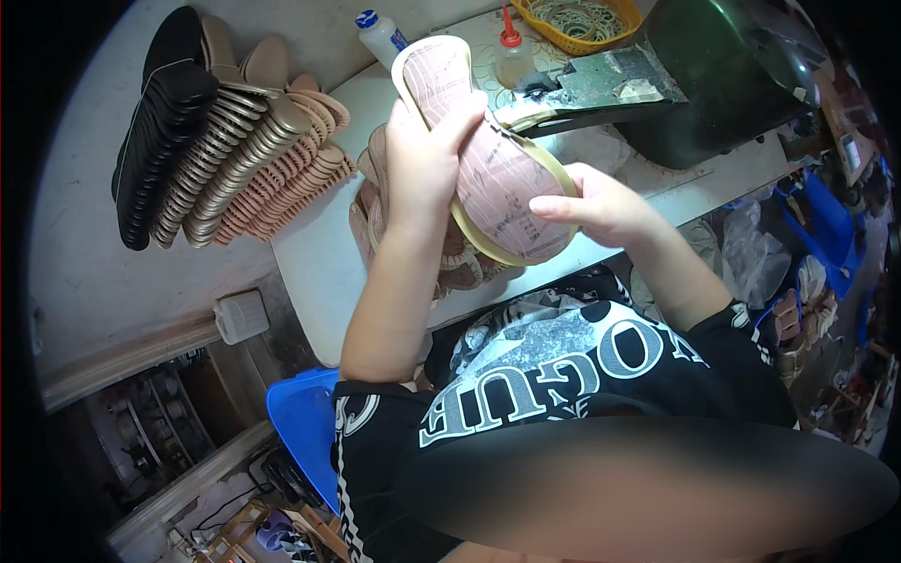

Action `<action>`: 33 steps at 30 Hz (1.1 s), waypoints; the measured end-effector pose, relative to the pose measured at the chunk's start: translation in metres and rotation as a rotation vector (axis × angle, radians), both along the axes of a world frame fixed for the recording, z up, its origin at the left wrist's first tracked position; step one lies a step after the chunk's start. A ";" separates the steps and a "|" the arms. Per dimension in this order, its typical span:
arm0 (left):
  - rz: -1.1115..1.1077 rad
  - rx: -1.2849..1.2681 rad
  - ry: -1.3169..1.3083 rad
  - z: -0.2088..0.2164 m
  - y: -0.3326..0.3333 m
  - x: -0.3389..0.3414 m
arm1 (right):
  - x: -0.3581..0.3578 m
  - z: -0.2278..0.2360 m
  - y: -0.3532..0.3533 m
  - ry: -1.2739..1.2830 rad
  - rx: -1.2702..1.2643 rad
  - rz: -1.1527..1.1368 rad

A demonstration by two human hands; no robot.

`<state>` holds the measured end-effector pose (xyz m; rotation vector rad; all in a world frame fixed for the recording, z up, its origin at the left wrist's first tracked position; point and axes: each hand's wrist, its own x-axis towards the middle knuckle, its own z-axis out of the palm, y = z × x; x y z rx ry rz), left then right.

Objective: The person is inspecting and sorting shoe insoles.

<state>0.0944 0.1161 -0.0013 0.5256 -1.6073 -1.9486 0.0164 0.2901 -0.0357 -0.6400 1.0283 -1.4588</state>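
Observation:
A shoe insole (511, 192) is held up over the white table, its pinkish, printed face toward me and a pale yellow border round it. My left hand (422, 155) is closed round its narrow middle, thumb across the face. At the wide end, my right hand (601, 202) pinches the edge, thumb on the face and fingers hidden behind. The insole's far edge overlaps the metal arm (601, 84) of a dark green machine (718, 80); I cannot tell whether they touch. More insoles (371, 202) lie under and beside my left forearm, partly hidden.
Bundled black, gold and pink soles (169, 122) stand at the left. Behind the insole are a white bottle with a blue cap (380, 36), a red-tipped glue bottle (512, 61) and a yellow basket (535, 21) of cords. A blue chair (305, 422) stands at lower left.

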 end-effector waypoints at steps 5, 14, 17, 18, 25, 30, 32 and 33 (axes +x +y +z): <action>0.081 -0.666 -0.208 -0.046 -0.028 -0.030 | 0.002 -0.015 0.005 -0.149 0.036 -0.152; -0.009 -0.430 -0.448 -0.062 -0.027 -0.051 | -0.008 -0.008 0.013 -0.187 0.040 -0.272; 0.022 -0.574 -0.529 -0.051 -0.020 -0.056 | -0.008 -0.007 0.015 -0.209 0.031 -0.308; 0.019 -0.573 -0.533 -0.046 -0.019 -0.057 | -0.007 -0.009 0.016 -0.215 0.021 -0.322; 0.028 -0.563 -0.592 -0.046 -0.027 -0.063 | 0.012 -0.007 0.022 -0.243 0.099 -0.269; -0.080 -0.223 -0.445 -0.056 -0.054 -0.067 | 0.020 -0.005 0.007 -0.332 0.027 -0.334; -0.106 -0.169 -0.436 -0.057 -0.060 -0.067 | 0.023 -0.006 0.000 -0.370 0.011 -0.386; -0.130 -0.137 -0.421 -0.060 -0.065 -0.068 | 0.025 -0.008 -0.003 -0.373 0.013 -0.389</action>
